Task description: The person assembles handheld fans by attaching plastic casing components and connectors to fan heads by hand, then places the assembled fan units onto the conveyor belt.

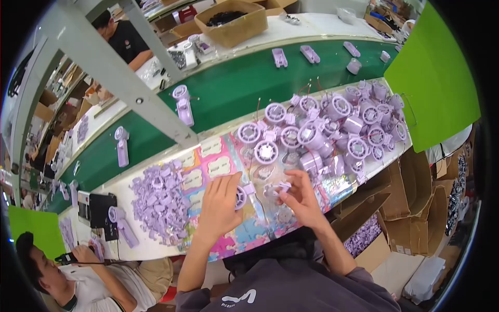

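Note:
My left hand (221, 203) holds a round lilac fan housing (240, 197) over the colourful patterned mat (213, 166). My right hand (299, 197) pinches a small lilac plastic piece (280, 187) just to the right of it. Thin wires run between the two parts. A heap of round lilac fan housings with red wires (338, 130) lies beyond my right hand. A pile of small lilac clips (158, 200) lies to the left of my left hand.
A green conveyor belt (234, 86) carries lilac hand-held fans (183, 104) past the bench. A grey metal frame post (119, 78) crosses it diagonally. A seated person (73, 281) works at lower left, another (122, 36) at the far side. Cardboard boxes (231, 21) stand behind and at right (410, 192).

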Tool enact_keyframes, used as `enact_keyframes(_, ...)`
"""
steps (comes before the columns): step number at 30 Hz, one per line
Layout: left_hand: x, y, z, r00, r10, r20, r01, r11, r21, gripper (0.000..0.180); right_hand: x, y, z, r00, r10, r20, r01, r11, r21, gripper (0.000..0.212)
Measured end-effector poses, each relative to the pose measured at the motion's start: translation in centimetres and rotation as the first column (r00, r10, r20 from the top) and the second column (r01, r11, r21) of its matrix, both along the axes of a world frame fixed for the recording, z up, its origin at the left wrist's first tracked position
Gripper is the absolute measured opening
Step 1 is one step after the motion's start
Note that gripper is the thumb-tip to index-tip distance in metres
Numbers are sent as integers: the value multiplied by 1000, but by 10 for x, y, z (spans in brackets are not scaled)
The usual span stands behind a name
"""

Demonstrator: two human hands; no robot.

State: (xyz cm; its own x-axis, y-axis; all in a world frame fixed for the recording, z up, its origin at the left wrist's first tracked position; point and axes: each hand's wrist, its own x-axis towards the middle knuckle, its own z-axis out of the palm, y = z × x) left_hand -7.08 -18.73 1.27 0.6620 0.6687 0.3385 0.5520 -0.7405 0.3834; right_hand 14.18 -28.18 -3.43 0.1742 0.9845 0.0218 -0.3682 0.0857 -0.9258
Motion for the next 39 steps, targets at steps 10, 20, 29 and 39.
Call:
enact_keyframes(10,5,-32,-21,997,-60,-50,66,991,115,66,-1,11,23,776,273,569,-230,962,-147,33)
enact_keyframes(20,13,-44,-27,865,101,491,115,913,-392,38,-2,-1,15,766,168,621,-174,983,-52,33)
enact_keyframes(29,18,-47,-45,667,220,712,328,771,-546,11,-13,-11,38,813,96,574,-129,992,16,30)
enact_keyframes(39,18,-50,-48,431,444,786,536,574,-618,7,-12,-3,34,920,242,309,-215,970,-117,30)
